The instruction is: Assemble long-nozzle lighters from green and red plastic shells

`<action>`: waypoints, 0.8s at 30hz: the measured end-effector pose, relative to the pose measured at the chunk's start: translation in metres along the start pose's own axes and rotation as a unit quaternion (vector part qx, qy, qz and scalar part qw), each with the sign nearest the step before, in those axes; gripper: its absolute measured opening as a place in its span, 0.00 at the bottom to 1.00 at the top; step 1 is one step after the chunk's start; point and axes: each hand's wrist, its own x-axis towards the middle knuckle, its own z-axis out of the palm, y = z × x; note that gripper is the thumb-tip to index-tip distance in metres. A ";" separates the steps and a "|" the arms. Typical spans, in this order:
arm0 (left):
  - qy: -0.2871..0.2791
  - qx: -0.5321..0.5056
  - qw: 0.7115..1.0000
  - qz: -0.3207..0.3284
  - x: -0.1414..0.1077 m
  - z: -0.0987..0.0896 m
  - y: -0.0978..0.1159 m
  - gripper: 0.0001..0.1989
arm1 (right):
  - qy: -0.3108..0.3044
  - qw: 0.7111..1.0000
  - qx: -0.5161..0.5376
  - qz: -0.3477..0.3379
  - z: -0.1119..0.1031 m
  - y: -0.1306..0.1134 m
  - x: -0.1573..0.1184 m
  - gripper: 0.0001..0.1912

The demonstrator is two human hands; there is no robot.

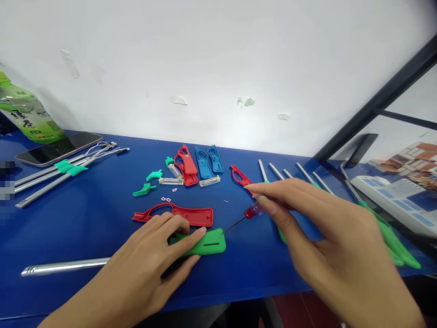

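Observation:
My left hand (pixel 153 255) grips a green plastic handle (pixel 210 242) low on the blue table, thumb and fingers on its two long sides. A silver tube (pixel 68 267) extends leftward from under that hand. In my right hand (pixel 321 228) is a screwdriver (pixel 251 211) with a red and clear grip, pinched between thumb and fingers. Its thin shaft slants down left, and the tip touches the right end of the green handle. Just behind the handle lies a red handle half (pixel 194 216), its inner side up. A small screw (pixel 226 201) rests behind the screwdriver.
Red shells (pixel 186 166), blue shells (pixel 205 164), clear tubes (pixel 171 181) and green bits (pixel 144 189) lie toward the wall. Silver tubes with wires (pixel 51 180), a phone (pixel 59 148) and a bottle (pixel 29 111) are left. Several green-handled rods (pixel 392 241) lie right.

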 end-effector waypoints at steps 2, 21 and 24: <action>0.000 0.004 1.000 0.003 0.001 0.000 0.000 0.23 | 0.002 1.000 0.006 -0.005 0.000 0.000 0.000 0.12; -0.015 -0.016 1.000 0.000 0.005 -0.004 0.002 0.13 | 0.049 0.992 0.115 -0.026 0.023 -0.023 0.009 0.17; -0.006 -0.011 1.000 0.007 0.003 -0.004 0.002 0.13 | 0.071 0.992 0.104 -0.018 0.030 -0.023 0.011 0.21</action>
